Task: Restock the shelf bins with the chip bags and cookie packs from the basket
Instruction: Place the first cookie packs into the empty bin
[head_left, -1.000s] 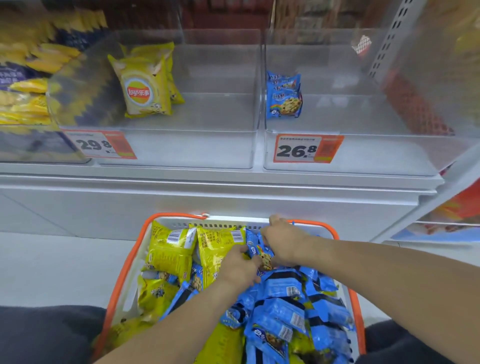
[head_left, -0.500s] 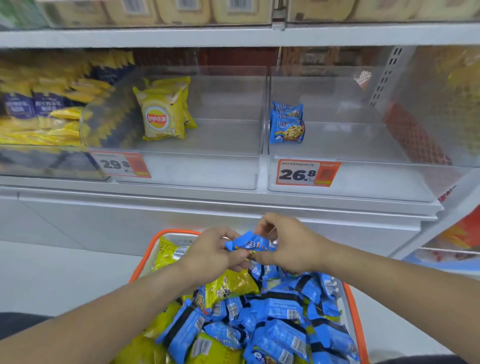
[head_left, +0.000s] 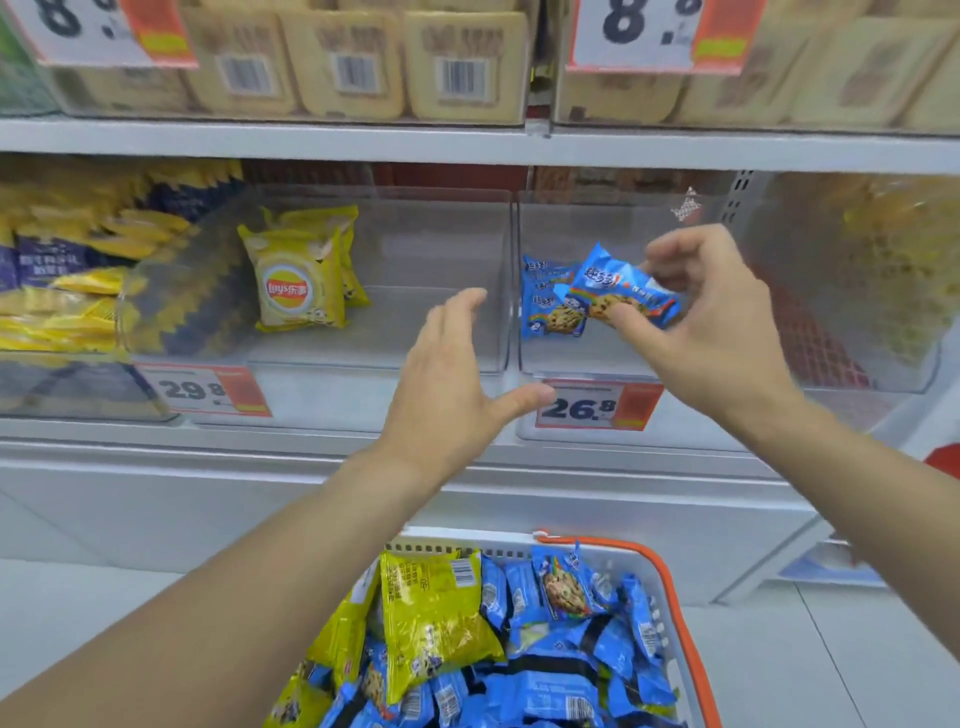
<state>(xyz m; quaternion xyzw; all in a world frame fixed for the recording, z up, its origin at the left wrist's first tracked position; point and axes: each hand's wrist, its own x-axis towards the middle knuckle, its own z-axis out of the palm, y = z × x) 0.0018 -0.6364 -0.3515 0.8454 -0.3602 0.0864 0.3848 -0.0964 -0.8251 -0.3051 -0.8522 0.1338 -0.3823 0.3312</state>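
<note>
Right hand (head_left: 722, 332) pinching a blue cookie pack (head_left: 621, 293) right of frame centre, inside the clear right bin (head_left: 727, 379), long axis tilted down to the right; left hand (head_left: 447, 384) released, fingers spread, holding nothing

Two forearms bare to frame edge, no sleeves showing. Left hand (head_left: 447, 384), right hand (head_left: 711, 322) ungloved; no rings, watch.

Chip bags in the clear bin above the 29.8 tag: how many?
2. One yellow chip bag stands facing front; a second chip bag stands right behind it, mostly covered. More could be hidden behind them.
</note>
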